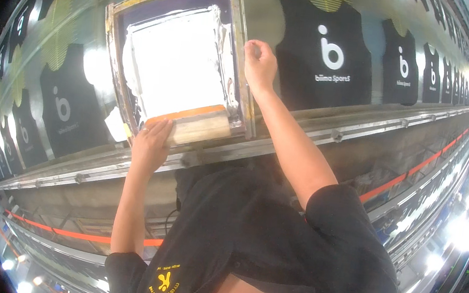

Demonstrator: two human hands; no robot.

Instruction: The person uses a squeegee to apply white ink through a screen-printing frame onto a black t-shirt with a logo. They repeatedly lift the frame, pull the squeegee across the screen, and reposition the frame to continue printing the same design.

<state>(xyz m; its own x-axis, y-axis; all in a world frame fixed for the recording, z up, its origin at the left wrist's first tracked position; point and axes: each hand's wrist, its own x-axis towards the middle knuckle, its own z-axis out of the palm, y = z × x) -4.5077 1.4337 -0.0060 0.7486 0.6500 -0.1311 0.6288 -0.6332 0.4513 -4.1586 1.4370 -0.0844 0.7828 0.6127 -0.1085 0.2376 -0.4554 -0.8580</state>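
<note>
Hands were apart. Left hand [152, 143] was clamped on the left end of the squeegee [202, 128], which lay across the screen frame's [239, 31] near end. Right hand [261, 67] sat curled by the right rail; couldn't tell if gripping. Frame was on the counter [266, 14], black vests [326, 53] either side.
</note>
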